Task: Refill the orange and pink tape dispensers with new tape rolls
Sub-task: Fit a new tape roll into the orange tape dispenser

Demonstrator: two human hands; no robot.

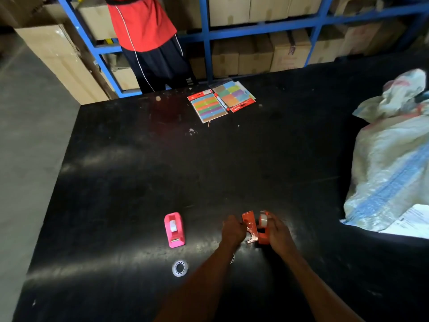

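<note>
The orange tape dispenser is split into two halves over the black table (139, 182). My left hand (232, 231) grips the flat orange side panel (250, 227). My right hand (279, 232) holds the other orange half (263, 237), which has a tape roll (263, 220) seated at its top. The pink tape dispenser (174, 230) stands to the left with a whitish roll inside. A loose clear tape roll (180, 267) lies flat below it. Something small and white peeks out beside my left forearm; I cannot tell what it is.
Two packs of coloured sticky notes (209, 107) (234, 95) and a marker (222, 102) lie at the table's far side. A large white sack (390, 159) and papers (411, 220) fill the right side. A person in a red shirt (141, 22) stands by blue shelving (255, 26) with cartons.
</note>
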